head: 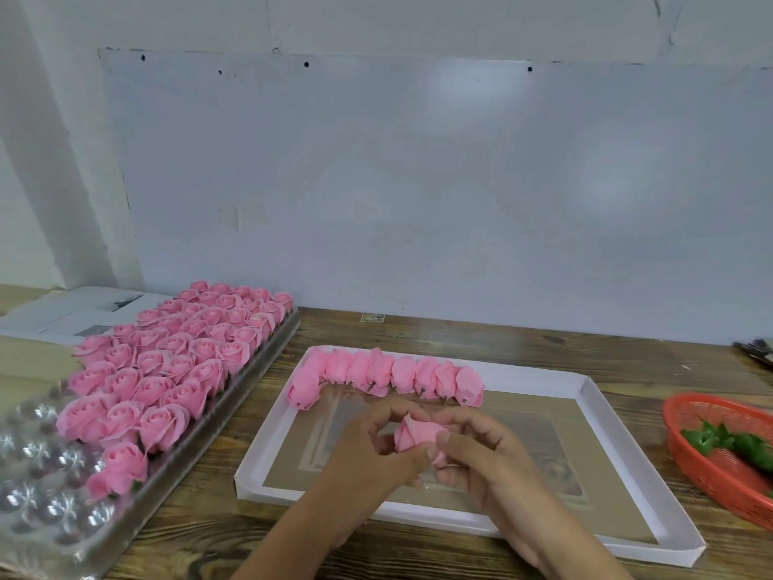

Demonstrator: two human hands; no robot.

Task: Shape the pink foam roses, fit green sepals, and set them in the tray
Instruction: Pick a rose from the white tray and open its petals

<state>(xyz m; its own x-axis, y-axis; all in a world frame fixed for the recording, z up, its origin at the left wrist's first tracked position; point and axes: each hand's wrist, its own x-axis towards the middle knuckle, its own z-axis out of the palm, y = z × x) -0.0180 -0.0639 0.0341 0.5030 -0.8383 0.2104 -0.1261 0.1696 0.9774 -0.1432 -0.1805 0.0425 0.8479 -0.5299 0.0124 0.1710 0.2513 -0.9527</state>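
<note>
Both hands hold one pink foam rose [412, 436] above the white cardboard tray [627, 445]. My left hand [376, 450] curls round its left side with the thumb under it. My right hand [477, 454] pinches its right side with thumb and fingers. A row of several shaped pink roses [389, 376] lies along the tray's far edge, stems toward me. Green sepals [728, 443] lie in a red plastic basket [707, 475] at the right.
A clear plastic cell tray [54, 487] at the left holds several open pink roses [175, 362]; its near cells hold nothing. Newspaper [71, 311] lies behind it. A wall panel stands behind the wooden table [460, 332]. Dark tools [757, 349] sit at the far right edge.
</note>
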